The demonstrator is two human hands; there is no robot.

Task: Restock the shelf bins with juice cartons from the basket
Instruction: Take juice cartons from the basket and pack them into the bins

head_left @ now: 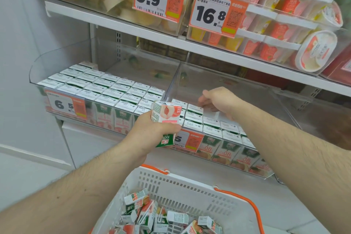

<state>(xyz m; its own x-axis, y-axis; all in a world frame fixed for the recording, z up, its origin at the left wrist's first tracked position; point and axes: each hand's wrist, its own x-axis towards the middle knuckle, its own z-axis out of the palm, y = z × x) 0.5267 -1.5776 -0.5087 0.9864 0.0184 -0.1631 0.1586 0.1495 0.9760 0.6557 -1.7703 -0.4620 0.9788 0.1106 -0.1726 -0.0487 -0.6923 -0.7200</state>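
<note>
A juice carton (164, 119), white and green with a peach picture, sits upside down in your left hand (152, 131), fingers curled round its middle, held in front of the shelf bins just above the price tag of the right bin (284, 119). Your right hand (218, 100) reaches into that right bin, fingers bent down onto the tops of the cartons standing there; whether it grips one, you cannot tell. The right bin holds only a few front rows. The left bin (38, 74) beside it is packed with rows of cartons nearly to its back, a "6.5" price tag (64, 103) on its front. Below your arms, the white basket (190, 192) with orange handles holds a loose heap of more cartons (152, 214). On the shelf above stand clear bins of pudding cups (275, 15), tagged 9.9 and 16.8.
</note>
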